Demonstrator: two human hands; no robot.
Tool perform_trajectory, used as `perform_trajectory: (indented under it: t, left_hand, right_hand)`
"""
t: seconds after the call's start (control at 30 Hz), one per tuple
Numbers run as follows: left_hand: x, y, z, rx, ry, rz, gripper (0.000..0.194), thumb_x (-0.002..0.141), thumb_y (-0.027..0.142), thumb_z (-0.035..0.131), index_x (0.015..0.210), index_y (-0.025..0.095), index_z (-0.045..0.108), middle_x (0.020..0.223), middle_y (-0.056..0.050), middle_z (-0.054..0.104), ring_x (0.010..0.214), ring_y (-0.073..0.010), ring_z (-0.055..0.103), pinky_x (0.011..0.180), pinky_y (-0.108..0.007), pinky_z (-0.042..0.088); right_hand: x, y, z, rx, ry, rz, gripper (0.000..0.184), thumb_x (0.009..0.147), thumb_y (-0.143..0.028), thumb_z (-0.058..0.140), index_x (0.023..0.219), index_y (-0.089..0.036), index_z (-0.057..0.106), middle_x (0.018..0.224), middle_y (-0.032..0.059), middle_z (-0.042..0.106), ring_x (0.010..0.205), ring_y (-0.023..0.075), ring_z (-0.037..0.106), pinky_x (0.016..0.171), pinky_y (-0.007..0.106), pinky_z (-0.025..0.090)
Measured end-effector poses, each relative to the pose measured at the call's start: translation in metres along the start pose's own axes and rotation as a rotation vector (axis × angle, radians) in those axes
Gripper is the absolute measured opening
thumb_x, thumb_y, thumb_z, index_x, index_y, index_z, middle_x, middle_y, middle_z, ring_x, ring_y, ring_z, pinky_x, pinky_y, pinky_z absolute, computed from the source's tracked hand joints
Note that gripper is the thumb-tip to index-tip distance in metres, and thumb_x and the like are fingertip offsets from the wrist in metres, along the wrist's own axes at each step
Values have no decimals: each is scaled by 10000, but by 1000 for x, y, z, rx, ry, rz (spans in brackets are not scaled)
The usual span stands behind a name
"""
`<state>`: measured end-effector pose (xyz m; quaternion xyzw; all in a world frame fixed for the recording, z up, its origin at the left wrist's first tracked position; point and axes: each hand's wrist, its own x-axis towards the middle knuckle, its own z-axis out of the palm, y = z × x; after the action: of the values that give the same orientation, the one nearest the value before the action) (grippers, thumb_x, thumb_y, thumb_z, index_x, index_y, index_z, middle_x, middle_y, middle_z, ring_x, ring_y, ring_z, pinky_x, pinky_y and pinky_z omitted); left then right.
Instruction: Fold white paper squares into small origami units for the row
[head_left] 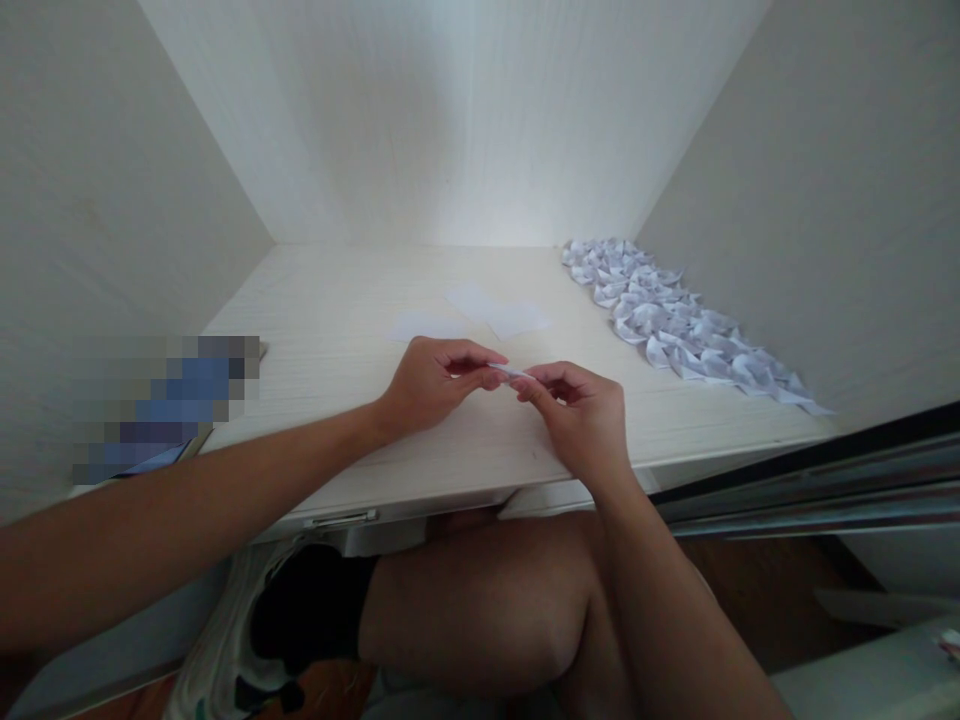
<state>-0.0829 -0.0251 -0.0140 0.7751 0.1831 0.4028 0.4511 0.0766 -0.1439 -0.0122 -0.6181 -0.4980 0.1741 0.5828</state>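
Note:
A small folded piece of white paper (513, 371) is held between my two hands, just above the front half of the white desk. My left hand (435, 385) pinches its left end between thumb and fingers. At the other end, my right hand (581, 410) grips the paper the same way. The fingertips hide much of its shape. Just behind my hands lie a few flat white paper sheets (517, 315), partly overlapping; another sheet (427, 326) rests to their left.
Many folded white paper pieces (675, 320) lie in a long heap along the right wall. A pixelated blue item (176, 400) stands at the desk's left edge. White panels enclose the desk (322, 290) at back and sides. My bent leg (480, 600) is below the front edge.

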Motion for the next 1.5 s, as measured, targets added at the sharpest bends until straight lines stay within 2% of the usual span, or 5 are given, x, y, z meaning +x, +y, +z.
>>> perform_trajectory:
  t: [0.27, 0.63, 1.0, 1.3, 1.5]
  left_hand:
    - [-1, -3, 0, -36, -9, 6, 118, 830, 298, 836, 870, 187, 831, 750, -29, 813, 685, -153, 766, 665, -228, 604]
    - [5, 0, -1, 72, -87, 55, 128, 887, 299, 784, 843, 179, 794, 792, -32, 799, 716, -132, 708, 672, -230, 534]
    - [3, -3, -3, 172, -109, 346, 98, 967, 214, 682, 919, 180, 760, 859, -44, 785, 781, -124, 715, 726, -237, 542]
    - [2, 3, -2, 219, -111, 293, 140, 972, 254, 659, 900, 189, 760, 849, -60, 778, 762, -147, 701, 739, -276, 552]
    - [2, 1, -1, 158, -118, 220, 150, 959, 280, 677, 877, 189, 764, 832, -54, 778, 740, -143, 692, 713, -264, 541]
  right_hand:
    - [-2, -3, 2, 65, 10, -29, 141, 830, -331, 814, 778, -204, 780, 735, 20, 780, 639, 153, 695, 632, 277, 536]
    - [-4, -1, 1, -52, 42, -164, 128, 870, -322, 792, 793, -220, 791, 751, 12, 774, 634, 137, 657, 597, 268, 501]
    - [2, 3, -1, 23, -45, 86, 269, 755, -459, 855, 804, -197, 819, 681, 39, 758, 542, 141, 599, 513, 268, 436]
    - [2, 1, -2, 14, 3, 20, 167, 765, -394, 853, 790, -230, 843, 750, 47, 802, 596, 171, 645, 560, 296, 502]
    - [0, 0, 0, -14, 33, -84, 128, 808, -365, 836, 778, -240, 834, 742, 28, 791, 576, 156, 623, 532, 291, 456]
